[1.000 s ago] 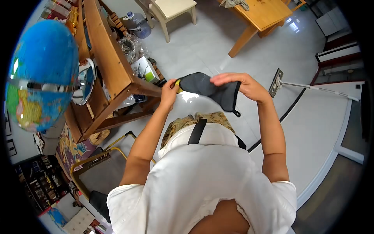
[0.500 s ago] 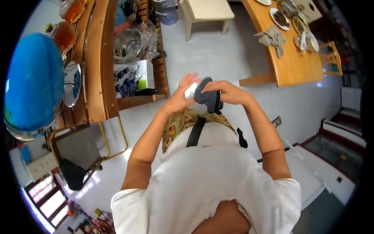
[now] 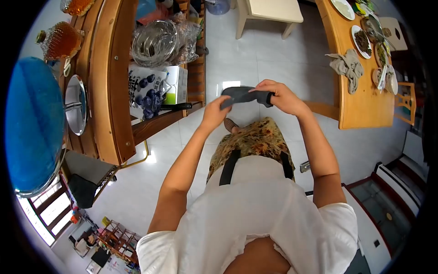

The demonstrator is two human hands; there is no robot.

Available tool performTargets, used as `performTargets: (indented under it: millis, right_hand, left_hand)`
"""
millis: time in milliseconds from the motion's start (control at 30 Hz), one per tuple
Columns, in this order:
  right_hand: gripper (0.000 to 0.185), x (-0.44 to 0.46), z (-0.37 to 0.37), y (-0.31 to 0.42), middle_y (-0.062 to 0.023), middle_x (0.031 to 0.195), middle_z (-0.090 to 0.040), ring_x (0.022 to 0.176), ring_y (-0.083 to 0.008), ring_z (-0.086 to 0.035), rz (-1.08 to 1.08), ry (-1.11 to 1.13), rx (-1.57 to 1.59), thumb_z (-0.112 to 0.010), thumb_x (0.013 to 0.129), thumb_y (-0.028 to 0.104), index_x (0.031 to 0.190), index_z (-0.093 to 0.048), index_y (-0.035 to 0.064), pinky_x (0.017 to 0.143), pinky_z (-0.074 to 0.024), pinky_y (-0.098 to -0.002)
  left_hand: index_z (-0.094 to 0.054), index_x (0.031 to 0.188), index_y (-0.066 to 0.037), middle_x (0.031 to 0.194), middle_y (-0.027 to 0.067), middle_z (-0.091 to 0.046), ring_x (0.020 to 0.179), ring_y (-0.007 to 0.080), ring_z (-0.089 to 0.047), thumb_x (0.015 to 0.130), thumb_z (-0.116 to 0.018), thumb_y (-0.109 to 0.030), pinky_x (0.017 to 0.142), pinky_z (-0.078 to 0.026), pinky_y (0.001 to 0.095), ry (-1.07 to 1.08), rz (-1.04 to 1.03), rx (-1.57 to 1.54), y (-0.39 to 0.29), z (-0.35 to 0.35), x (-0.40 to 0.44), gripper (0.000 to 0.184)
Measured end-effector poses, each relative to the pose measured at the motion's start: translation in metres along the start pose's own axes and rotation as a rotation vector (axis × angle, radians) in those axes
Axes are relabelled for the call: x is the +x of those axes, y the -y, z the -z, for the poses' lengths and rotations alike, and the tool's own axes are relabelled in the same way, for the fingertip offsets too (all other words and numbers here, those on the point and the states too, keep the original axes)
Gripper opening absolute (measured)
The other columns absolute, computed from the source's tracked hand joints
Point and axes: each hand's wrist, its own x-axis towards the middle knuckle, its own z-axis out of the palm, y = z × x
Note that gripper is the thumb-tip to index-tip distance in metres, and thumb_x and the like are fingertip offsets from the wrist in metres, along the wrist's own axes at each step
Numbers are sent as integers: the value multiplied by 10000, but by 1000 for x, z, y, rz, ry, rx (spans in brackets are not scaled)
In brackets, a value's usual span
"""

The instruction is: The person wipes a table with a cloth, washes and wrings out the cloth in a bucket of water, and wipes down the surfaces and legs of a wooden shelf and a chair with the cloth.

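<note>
A dark grey, sock-like piece of cloth (image 3: 241, 94) is stretched sideways between my two hands, in front of my waist. My left hand (image 3: 214, 113) pinches its left end between thumb and fingers. At the other end, near a black band, my right hand (image 3: 284, 97) is closed on the cloth. I cannot make out its exact kind.
On the left stands a wooden rack (image 3: 109, 82) with glass bowls (image 3: 156, 43), a blueberry-print bag (image 3: 147, 91) and a blue oval object (image 3: 35, 125). A cream stool (image 3: 273, 11) is ahead. To the right, a wooden table (image 3: 365, 107) carries dishes and a grey rag (image 3: 349, 68).
My left hand, earlier spread beside the cloth, now grips its left end. The bunched cloth is now drawn out lengthwise. The view has shifted, bringing a foot into sight.
</note>
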Motion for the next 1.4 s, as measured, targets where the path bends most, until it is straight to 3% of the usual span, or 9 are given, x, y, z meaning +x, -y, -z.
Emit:
performTargets:
  millis: [133,233,400,600,767,900,1033,1133,1400]
  right_hand:
    - [645,39,-23,-39,-84,1205,-571,1095,-195,-549,164,220,-222,-478,704,-107,1297,-587,121,930,-441,-306]
    - [653,71,-36,-85,-100,1318,-524,1200,-226,-505,52,427,-234,-553,774,-41,1395,-487,150,1005,-404,-350]
    - [630,152,-39,-198,-98,1434,-407,1279,-242,-430,-330,133,514,-588,928,439,1462,-380,178,1057,-365,-403]
    - [762,246,-62,-319,-152,1324,-516,1167,-300,-539,-769,97,1282,-542,869,654,1385,-451,101,984,-451,-457]
    - [601,318,-72,-423,-152,1215,-600,1080,-293,-611,-461,173,1548,-500,933,550,1303,-524,77,960,-507,-422]
    - [582,381,-94,-408,-88,1268,-584,1140,-218,-584,-500,185,772,-337,1006,523,1352,-503,85,976,-470,-368]
    - [569,456,-147,-433,-123,1472,-406,1372,-224,-334,252,281,130,-250,1043,440,1421,-434,57,1155,-183,-316]
    - [586,504,-155,-456,-186,1329,-547,1269,-281,-474,246,195,246,-327,1009,491,1247,-607,35,1062,-335,-322]
    - [545,556,-144,-547,-146,1048,-684,949,-236,-611,133,-119,139,-373,998,438,1104,-670,-6,881,-450,-322]
  left_hand:
    - [-591,1288,-112,1151,74,-646,982,180,-620,934,-503,-186,823,-487,317,-155,472,-919,-4,19,30,372]
    - [-530,1366,-124,1232,28,-591,1070,148,-565,963,-404,-205,884,-449,298,-217,505,-1024,-1,19,42,430]
    - [-493,1403,-122,1324,59,-545,1122,154,-554,936,-352,-55,946,-430,263,-211,450,-1204,46,-29,71,493]
    - [-274,1522,-230,1583,99,-211,1372,242,-354,777,-508,77,924,-424,269,41,256,-370,110,-119,138,839]
    - [-308,1495,-111,1546,100,-298,1397,234,-316,915,-621,-140,1097,-287,321,-278,136,-412,202,-158,191,660]
    - [-339,1465,-64,1487,100,-354,1362,222,-341,981,-509,-429,1099,-299,333,-582,277,-1064,276,-160,235,629]
    - [-462,1358,-88,1322,80,-541,1204,246,-520,962,-470,-539,1037,-409,394,-717,302,-1565,364,-151,275,601]
    - [-476,1338,-82,1324,105,-549,1215,286,-520,990,-411,-506,1039,-412,440,-872,221,-1746,420,-137,296,553]
    - [-429,1406,-64,1414,164,-458,1234,343,-495,953,-519,-453,1021,-425,466,-1625,75,-957,482,-76,278,605]
